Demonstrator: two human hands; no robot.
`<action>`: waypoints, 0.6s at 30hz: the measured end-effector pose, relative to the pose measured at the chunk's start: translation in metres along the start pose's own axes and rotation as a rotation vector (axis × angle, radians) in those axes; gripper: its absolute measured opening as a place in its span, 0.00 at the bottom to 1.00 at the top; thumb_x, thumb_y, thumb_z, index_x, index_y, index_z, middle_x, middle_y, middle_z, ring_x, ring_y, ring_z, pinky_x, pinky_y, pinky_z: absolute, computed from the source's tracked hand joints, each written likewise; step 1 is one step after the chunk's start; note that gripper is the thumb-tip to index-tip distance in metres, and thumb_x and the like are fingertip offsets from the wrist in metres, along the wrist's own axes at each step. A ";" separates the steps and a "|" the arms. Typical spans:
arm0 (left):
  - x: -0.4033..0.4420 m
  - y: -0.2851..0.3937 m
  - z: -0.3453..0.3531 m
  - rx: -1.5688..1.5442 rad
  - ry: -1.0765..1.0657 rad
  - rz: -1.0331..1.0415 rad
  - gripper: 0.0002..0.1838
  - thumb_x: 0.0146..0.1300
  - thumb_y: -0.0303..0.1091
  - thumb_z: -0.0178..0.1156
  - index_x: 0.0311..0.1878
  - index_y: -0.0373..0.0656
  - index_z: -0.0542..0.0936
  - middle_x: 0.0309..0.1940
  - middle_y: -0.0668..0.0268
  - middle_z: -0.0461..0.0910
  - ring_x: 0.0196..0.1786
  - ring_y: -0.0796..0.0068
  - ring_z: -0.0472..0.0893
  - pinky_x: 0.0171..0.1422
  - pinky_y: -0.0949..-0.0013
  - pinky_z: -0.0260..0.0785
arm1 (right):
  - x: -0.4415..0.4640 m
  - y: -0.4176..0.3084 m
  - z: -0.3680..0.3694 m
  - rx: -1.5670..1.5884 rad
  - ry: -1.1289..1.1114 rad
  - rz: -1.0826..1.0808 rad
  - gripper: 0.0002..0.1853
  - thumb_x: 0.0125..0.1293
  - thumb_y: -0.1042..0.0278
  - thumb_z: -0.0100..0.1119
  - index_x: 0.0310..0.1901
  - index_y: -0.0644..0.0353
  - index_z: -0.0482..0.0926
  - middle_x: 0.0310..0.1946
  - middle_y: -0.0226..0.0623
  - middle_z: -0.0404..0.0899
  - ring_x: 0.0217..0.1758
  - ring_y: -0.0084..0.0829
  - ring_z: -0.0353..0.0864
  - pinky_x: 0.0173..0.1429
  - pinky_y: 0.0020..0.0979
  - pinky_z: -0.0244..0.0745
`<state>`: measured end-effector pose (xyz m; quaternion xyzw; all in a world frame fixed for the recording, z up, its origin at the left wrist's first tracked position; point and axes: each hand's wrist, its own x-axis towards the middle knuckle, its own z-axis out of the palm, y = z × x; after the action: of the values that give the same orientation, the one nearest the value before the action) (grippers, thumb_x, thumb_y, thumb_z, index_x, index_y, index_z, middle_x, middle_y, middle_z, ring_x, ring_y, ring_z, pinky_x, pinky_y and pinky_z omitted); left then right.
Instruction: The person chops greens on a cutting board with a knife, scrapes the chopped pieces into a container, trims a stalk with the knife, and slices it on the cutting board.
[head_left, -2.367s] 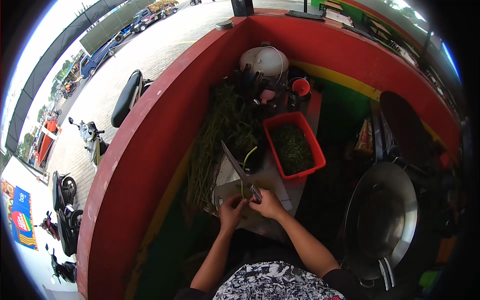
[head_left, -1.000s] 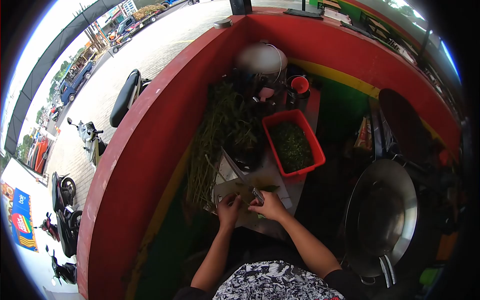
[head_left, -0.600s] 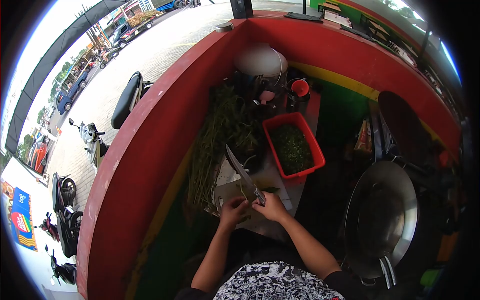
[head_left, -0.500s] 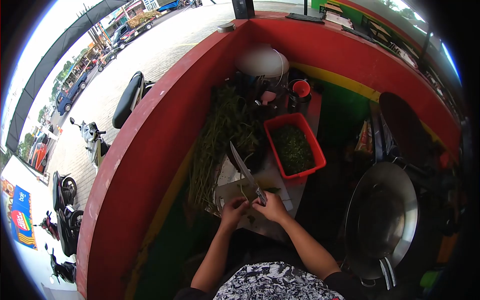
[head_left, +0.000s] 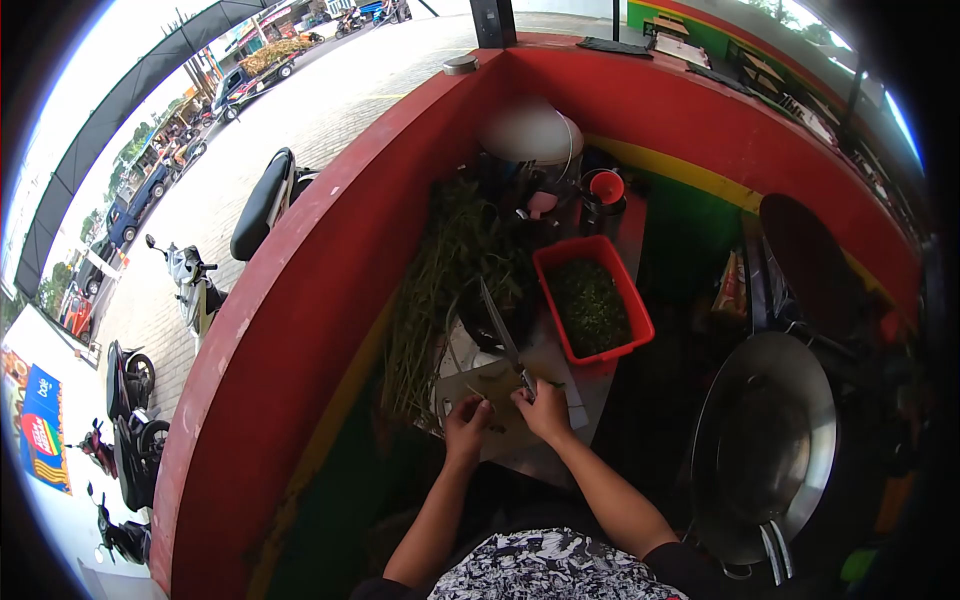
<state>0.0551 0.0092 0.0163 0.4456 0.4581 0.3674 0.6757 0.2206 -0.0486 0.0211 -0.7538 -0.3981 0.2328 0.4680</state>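
On the near-left side of the red tub (head_left: 648,334), the left hand (head_left: 465,428) pinches what looks like a thin stem (head_left: 474,391), while the right hand (head_left: 546,412), nearer the red tub, grips a knife (head_left: 501,328) pointing away.

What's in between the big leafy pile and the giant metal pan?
The red tub with green bits inside. The head view shows it between the leafy pile and the metal pan.
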 end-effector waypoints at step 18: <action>-0.003 -0.009 0.007 0.209 -0.012 0.078 0.12 0.71 0.33 0.67 0.49 0.35 0.81 0.41 0.66 0.84 0.43 0.78 0.81 0.50 0.71 0.74 | -0.010 -0.003 0.010 0.161 -0.135 0.089 0.13 0.58 0.67 0.76 0.32 0.62 0.78 0.25 0.33 0.81 0.29 0.26 0.80 0.38 0.36 0.77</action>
<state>0.0610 0.0012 0.0097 0.5335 0.4723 0.3411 0.6132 0.2058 -0.0510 0.0187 -0.7133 -0.3748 0.3348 0.4885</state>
